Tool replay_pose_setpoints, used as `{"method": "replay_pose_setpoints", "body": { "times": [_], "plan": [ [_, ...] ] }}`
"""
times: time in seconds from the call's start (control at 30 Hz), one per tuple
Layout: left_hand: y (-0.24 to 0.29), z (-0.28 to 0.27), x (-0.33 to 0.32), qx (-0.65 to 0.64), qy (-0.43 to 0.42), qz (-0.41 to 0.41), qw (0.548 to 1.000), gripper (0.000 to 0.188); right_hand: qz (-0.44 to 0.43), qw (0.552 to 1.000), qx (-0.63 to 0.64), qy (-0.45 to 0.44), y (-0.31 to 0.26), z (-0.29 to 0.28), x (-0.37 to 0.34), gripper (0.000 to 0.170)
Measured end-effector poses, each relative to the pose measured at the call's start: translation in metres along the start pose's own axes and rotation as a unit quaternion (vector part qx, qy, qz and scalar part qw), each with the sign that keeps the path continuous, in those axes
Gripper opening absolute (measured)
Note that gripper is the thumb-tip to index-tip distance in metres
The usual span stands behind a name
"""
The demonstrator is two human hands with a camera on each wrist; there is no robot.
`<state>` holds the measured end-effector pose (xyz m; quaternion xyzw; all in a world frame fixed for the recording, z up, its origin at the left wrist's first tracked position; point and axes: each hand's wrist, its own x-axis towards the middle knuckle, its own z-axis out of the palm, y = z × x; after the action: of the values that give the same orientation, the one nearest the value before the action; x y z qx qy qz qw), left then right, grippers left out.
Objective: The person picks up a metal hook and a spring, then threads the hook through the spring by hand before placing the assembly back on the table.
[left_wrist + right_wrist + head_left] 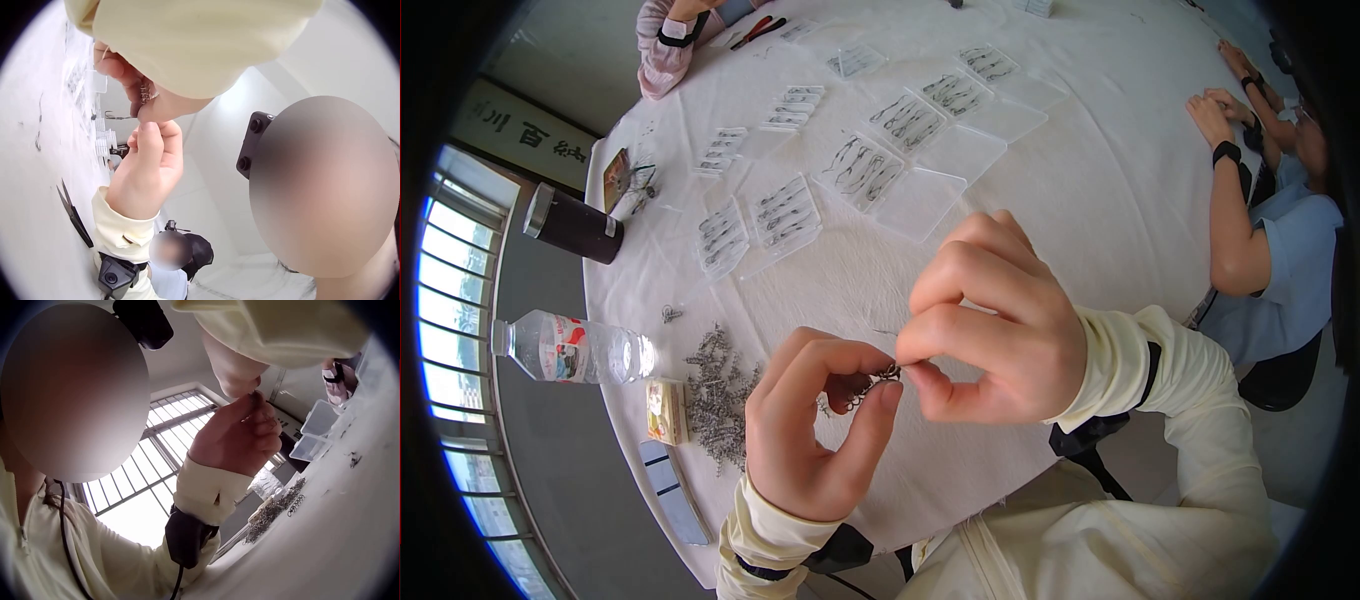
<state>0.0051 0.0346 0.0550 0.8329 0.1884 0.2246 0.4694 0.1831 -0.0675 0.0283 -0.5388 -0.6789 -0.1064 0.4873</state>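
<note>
Close over the near part of the table, my two hands meet at the fingertips. My left hand [820,425] pinches a small coiled metal spring [876,382] between thumb and index finger. My right hand [995,325] has thumb and index fingertip pressed together at the spring's right end, hiding the tiny part there. In the left wrist view, a thin hook-like wire [119,115] sticks out beside the touching fingertips, and the spring's coils show between the left fingers. A pile of similar springs [720,400] lies on the cloth left of my left hand.
Clear plastic boxes [785,215] with dark wire rigs spread across the table's middle. On the left are a water bottle [575,347], a dark tumbler [575,224], a small pack [666,412] and a grey flat case [674,490]. Scissors [75,215] lie on the cloth. Other people sit around.
</note>
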Motion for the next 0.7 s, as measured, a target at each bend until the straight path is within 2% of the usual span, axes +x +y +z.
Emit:
{"method": "replay_pose_setpoints", "body": {
  "times": [0.1,0.2,0.33,0.63,0.7],
  "plan": [
    [-0.0002,-0.0014,-0.0005,-0.027,0.005,-0.015,1.000,0.018,0.051,0.996,0.058,-0.033,-0.0005,-0.0047,0.0032,0.032],
    [0.0022,-0.0040,0.0001,-0.023,0.002,-0.011,1.000,0.018,0.063,0.992,0.087,-0.064,0.0040,-0.0030,0.0008,0.029],
    [0.0026,-0.0052,0.0003,-0.024,0.001,-0.011,1.000,0.020,0.050,0.991,0.104,-0.064,0.0082,-0.0003,-0.0010,0.022],
    [0.0024,-0.0067,0.0002,-0.027,-0.003,-0.012,1.000,0.020,0.062,0.990,0.121,-0.044,0.0051,-0.0052,0.0036,0.029],
    [0.0022,-0.0061,-0.0001,-0.029,-0.001,-0.012,1.000,0.020,0.038,0.992,0.114,-0.046,0.0060,-0.0028,0.0022,0.031]
  ]
}}
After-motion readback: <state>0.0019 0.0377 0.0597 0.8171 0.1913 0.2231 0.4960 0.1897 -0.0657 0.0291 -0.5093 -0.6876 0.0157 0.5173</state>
